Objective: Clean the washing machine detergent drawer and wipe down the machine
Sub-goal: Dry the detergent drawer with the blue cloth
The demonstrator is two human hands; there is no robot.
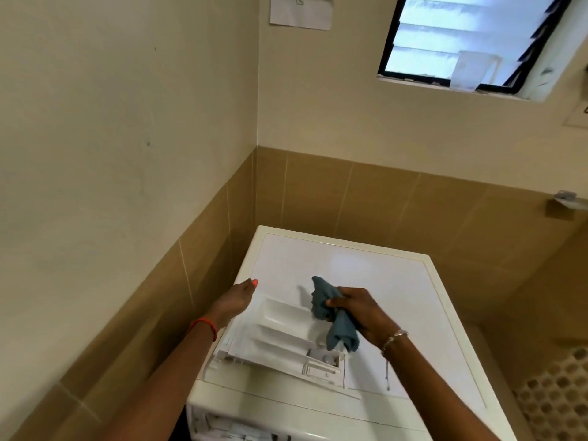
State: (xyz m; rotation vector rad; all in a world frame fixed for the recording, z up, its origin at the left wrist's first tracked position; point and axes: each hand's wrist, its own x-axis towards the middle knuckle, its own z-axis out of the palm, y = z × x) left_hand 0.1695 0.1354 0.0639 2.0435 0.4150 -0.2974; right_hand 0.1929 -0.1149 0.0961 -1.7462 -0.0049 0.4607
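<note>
White washing machine (381, 281) is nearest, its control strip at the bottom of the view. On its top, by the front-left corner, I have the detergent drawer (276, 337) lying with compartments up. Left hand (234, 302) sits at the drawer's left end, by the top's left edge, thumb straight; fingers hidden, can't tell if it grips. Right hand (359, 310) is bunched tight round a blue-grey cloth (324, 297) over the drawer's right end, contact unclear. Red band (203, 326) on left wrist, bracelet (394, 338) on right. Beyond: tan tiles (397, 198), cream wall (127, 106), paper sheet (300, 12), louvred window (461, 43).
</note>
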